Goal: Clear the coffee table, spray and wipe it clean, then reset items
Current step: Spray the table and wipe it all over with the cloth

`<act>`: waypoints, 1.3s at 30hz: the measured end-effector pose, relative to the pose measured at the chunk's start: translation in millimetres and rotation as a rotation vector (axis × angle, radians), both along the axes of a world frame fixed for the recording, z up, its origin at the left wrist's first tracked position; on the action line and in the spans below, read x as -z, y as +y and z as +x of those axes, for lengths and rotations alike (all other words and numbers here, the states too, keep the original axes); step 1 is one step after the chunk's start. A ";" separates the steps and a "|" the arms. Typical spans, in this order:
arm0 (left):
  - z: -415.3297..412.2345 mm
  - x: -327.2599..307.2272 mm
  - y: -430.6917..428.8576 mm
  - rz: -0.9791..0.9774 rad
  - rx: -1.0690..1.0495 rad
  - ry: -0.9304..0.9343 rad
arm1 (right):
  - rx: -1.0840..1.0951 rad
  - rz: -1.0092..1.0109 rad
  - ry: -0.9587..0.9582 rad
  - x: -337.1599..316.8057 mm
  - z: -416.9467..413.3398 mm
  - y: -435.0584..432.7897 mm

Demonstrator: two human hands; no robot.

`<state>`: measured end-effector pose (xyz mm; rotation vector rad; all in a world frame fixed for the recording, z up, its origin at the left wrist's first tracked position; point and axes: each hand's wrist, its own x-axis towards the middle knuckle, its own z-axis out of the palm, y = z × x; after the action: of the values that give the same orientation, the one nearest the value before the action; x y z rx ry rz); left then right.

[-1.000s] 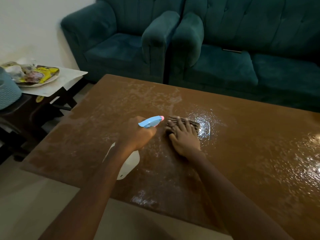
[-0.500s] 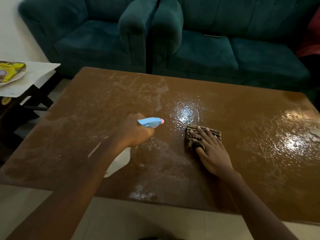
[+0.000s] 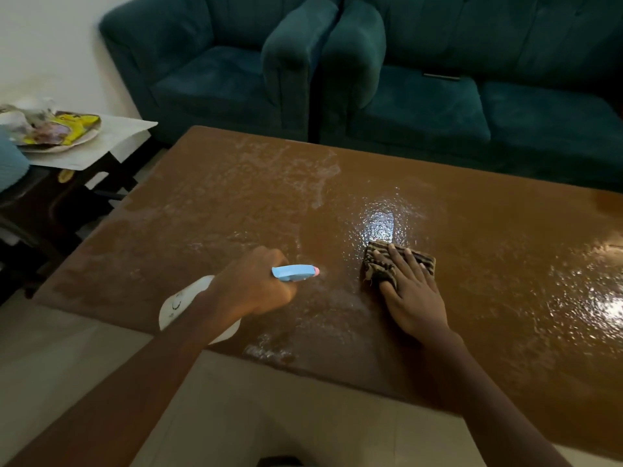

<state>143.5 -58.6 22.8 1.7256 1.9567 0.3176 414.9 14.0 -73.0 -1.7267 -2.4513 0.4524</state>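
The brown coffee table [image 3: 236, 203] is wet, with spray droplets and bright glare spots across its top. My left hand [image 3: 251, 288] grips a white spray bottle [image 3: 178, 303] with a light blue head and pink nozzle [image 3: 293, 273], held just above the table and pointing right. My right hand [image 3: 413, 294] lies flat on a folded brown striped cloth [image 3: 377, 264], pressing it on the table right of the nozzle. A faint mist shows at the nozzle tip.
A teal armchair [image 3: 215, 79] and a teal sofa [image 3: 472, 106] stand behind the table. A dark side table [image 3: 50, 197] at the left carries a white sheet, a plate of wrappers [image 3: 57, 133] and a blue basket [image 3: 10, 163]. Pale floor tiles lie in front.
My right hand slid the cloth from beside the nozzle to the right and slightly nearer me. The spray bottle stayed in my left hand at about the same spot.
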 end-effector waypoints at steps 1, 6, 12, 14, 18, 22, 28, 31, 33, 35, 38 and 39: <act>0.2 -0.1 -5.7 0.007 -0.027 -0.026 | -0.003 0.000 0.003 -0.2 0.4 0.7; -5.7 -4.4 -29.5 0.057 -0.202 -0.139 | 0.008 -0.035 -0.005 -2.3 -7.3 1.8; -20.1 -12.8 -39.9 0.129 -0.335 -0.237 | -0.075 -0.006 -0.020 -1.8 -89.8 10.6; -20.5 -17.2 -41.0 0.148 -0.351 -0.243 | -0.192 0.007 -0.038 -0.9 -113.6 -4.8; -22.1 -23.8 -41.8 0.129 -0.335 -0.254 | -0.368 0.034 -0.027 -1.2 -102.7 -61.0; -25.2 -23.4 -42.7 0.125 -0.305 -0.294 | -0.319 0.033 -0.019 1.9 -48.2 -91.7; -28.4 -25.5 -48.4 0.131 -0.257 -0.293 | 0.027 0.007 -0.031 -2.5 -21.9 -49.5; -33.1 -22.0 -54.0 0.119 -0.268 -0.314 | 0.113 0.003 -0.071 1.1 -61.4 -25.4; -37.4 -17.2 -56.4 0.094 -0.295 -0.336 | 0.037 0.007 -0.064 0.0 -93.3 -25.0; -42.7 -11.1 -58.3 0.070 -0.336 -0.352 | -0.094 0.017 -0.052 -2.7 -114.1 -38.0; -47.3 -4.0 -62.5 0.048 -0.360 -0.361 | -0.258 0.034 -0.038 -3.8 -107.3 -76.0; -48.4 -2.5 -64.1 0.047 -0.360 -0.359 | -0.291 0.037 -0.031 -3.0 -96.8 -89.8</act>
<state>95.1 -122.7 25.3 1.2277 1.9861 0.7492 318.1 -75.8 -70.0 -1.3770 -2.7257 0.4053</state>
